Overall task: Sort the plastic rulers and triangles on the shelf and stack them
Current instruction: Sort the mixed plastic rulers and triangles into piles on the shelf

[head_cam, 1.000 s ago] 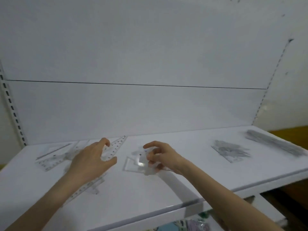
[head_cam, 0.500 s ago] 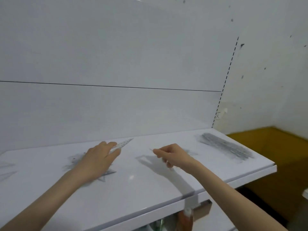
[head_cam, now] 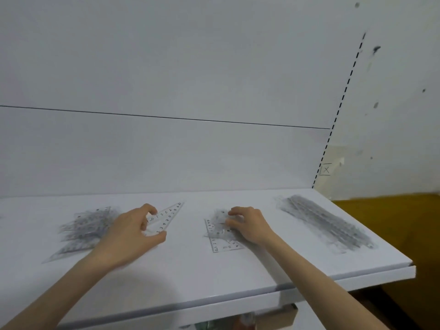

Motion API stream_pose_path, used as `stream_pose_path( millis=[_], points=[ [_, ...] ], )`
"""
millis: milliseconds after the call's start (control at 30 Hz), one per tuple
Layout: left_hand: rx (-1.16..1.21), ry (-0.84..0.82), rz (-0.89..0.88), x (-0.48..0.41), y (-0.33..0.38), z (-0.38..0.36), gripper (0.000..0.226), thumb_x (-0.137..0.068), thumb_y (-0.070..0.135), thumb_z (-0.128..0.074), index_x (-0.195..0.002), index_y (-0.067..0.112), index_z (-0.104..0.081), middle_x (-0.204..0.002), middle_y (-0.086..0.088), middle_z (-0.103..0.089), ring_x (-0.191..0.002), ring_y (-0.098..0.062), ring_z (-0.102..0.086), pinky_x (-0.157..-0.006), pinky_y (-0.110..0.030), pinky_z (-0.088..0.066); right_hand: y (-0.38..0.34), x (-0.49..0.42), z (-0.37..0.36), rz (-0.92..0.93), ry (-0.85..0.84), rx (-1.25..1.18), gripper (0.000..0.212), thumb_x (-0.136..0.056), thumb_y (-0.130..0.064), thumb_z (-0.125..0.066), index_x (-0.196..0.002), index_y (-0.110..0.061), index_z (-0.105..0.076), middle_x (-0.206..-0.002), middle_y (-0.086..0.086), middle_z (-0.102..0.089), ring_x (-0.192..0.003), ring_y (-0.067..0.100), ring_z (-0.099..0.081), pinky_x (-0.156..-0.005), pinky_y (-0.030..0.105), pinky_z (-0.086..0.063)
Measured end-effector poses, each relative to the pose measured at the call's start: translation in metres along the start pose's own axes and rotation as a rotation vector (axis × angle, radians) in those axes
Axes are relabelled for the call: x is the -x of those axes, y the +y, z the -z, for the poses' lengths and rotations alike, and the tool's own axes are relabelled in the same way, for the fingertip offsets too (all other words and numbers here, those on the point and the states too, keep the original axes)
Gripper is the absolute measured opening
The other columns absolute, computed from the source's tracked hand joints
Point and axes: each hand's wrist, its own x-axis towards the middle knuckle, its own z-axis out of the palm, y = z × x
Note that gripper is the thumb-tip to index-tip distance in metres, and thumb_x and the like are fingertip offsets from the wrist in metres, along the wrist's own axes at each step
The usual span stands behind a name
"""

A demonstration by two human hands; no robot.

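Your left hand is closed on a clear triangle: the thumb sits under its near edge and the curled fingers come over the top. The triangle's printed scale faces up and its long point aims away toward the back panel. It lies low over the white shelf, left of centre. I cannot tell whether it touches the surface. Just left of that hand, a loose heap of triangles is spread on the shelf, partly under your wrist. Your right hand is well apart from the left. Its bent fingertips rest on top of a small stack of triangles near the middle of the shelf. The thumb is hidden, so I cannot tell whether you are pinching the top piece or only pressing on it. The stack's near corner sticks out below your fingers with its numbers readable. Further right, near the shelf's end, a long pile of rulers lies diagonally, blurred into grey streaks. Beyond the shelf edge on the right is a marked wall, with a brown-yellow floor below it.
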Motion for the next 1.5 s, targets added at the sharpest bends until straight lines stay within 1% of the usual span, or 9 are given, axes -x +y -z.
stream_pose_path(
  millis=[67, 167, 433, 733, 867, 1167, 1367, 1433, 1500],
  points=[
    [0.013, -0.019, -0.031, 0.002, 0.006, -0.004, 0.044, -0.061, 0.053, -0.066, -0.1, 0.035, -0.054, -0.081, 0.009, -0.052, -0.072, -0.003, -0.05, -0.062, -0.022, -0.037, 0.007, -0.001, 0.002, 0.089, 0.037, 0.0, 0.027, -0.092, -0.025, -0.05, -0.08, -0.009, -0.069, -0.09, 0.006, -0.064, -0.087, 0.02, -0.055, -0.085, 0.035, -0.04],
    [0.03, -0.055, -0.106, 0.002, 0.023, -0.014, 0.051, -0.054, 0.059, -0.055, -0.101, 0.037, -0.054, -0.089, 0.014, -0.048, -0.079, 0.004, -0.049, -0.064, -0.01, -0.033, 0.012, 0.009, 0.013, 0.195, 0.188, 0.049, 0.031, -0.098, -0.02, -0.048, -0.125, -0.015, -0.062, -0.134, -0.001, -0.056, -0.128, 0.015, -0.043, -0.104, 0.021, -0.027],
    [0.012, -0.114, -0.373, -0.011, 0.088, -0.051, 0.07, -0.054, 0.065, -0.048, -0.118, 0.039, -0.046, -0.095, 0.029, -0.044, -0.09, 0.012, -0.044, -0.072, -0.018, -0.043, 0.004, 0.049, 0.028, 0.761, 0.113, 0.226, 0.042, -0.082, -0.031, -0.069, -0.12, -0.019, -0.054, -0.135, -0.001, -0.054, -0.12, 0.012, -0.049, -0.1, 0.023, -0.036],
    [-0.026, -0.002, -0.369, -0.018, 0.079, -0.054, 0.081, -0.061, 0.072, -0.039, -0.131, 0.033, -0.037, -0.125, 0.027, -0.031, -0.121, 0.006, -0.022, -0.084, -0.022, -0.043, 0.034, 0.036, 0.048, 0.375, 0.154, 0.048, 0.018, -0.086, -0.017, -0.07, -0.103, -0.014, -0.073, -0.118, 0.004, -0.068, -0.097, 0.014, -0.064, -0.08, -0.002, -0.033],
    [-0.005, 0.039, -0.248, -0.012, 0.038, -0.041, 0.07, -0.063, 0.068, -0.041, -0.125, 0.036, -0.041, -0.125, 0.024, -0.037, -0.117, 0.001, -0.031, -0.087, -0.033, -0.049, 0.038, 0.015, 0.033, 0.233, 0.072, 0.087, 0.027, -0.091, -0.007, -0.057, -0.115, -0.013, -0.069, -0.111, 0.005, -0.071, -0.104, 0.018, -0.064, -0.093, 0.024, -0.048],
    [-0.013, 0.087, -0.102, 0.015, -0.016, 0.007, 0.06, -0.063, 0.063, -0.039, -0.117, 0.038, -0.04, -0.118, 0.022, -0.038, -0.109, 0.003, -0.029, -0.091, -0.023, -0.039, 0.024, 0.0, 0.02, 0.14, 0.047, 0.293, 0.041, -0.091, -0.001, -0.038, -0.121, -0.01, -0.064, -0.126, 0.004, -0.063, -0.12, 0.023, -0.054, -0.098, 0.03, -0.04],
    [-0.053, 0.163, -0.081, 0.033, -0.062, 0.049, 0.048, -0.082, 0.031, -0.06, -0.127, 0.019, -0.048, -0.126, 0.006, -0.043, -0.12, -0.009, -0.029, -0.099, -0.029, -0.036, -0.086, -0.005, -0.021, 0.362, 0.112, 0.105, 0.035, -0.093, -0.002, -0.05, -0.117, -0.019, -0.067, -0.122, -0.001, -0.064, -0.105, 0.013, -0.058, -0.089, 0.025, -0.037],
    [-0.071, 0.187, -0.068, 0.047, -0.087, 0.071, 0.043, -0.085, 0.029, -0.058, -0.126, 0.02, -0.048, -0.126, 0.007, -0.042, -0.12, -0.008, -0.028, -0.098, -0.028, -0.037, -0.134, -0.005, -0.051, 0.465, 0.062, 0.069, 0.031, -0.093, -0.004, -0.053, -0.114, -0.02, -0.069, -0.115, -0.007, -0.063, -0.081, -0.001, -0.051, -0.08, 0.019, -0.032],
    [-0.094, 0.199, -0.044, 0.065, -0.117, 0.096, 0.042, -0.084, 0.038, -0.052, -0.123, 0.021, -0.049, -0.124, 0.01, -0.041, -0.118, -0.005, -0.029, -0.095, -0.025, -0.037, -0.182, -0.007, -0.085, 0.566, 0.008, 0.032, 0.029, -0.092, -0.005, -0.055, -0.111, -0.021, -0.07, -0.114, -0.008, -0.064, -0.083, 0.0, -0.052, -0.08, 0.016, -0.033]
  ],
)
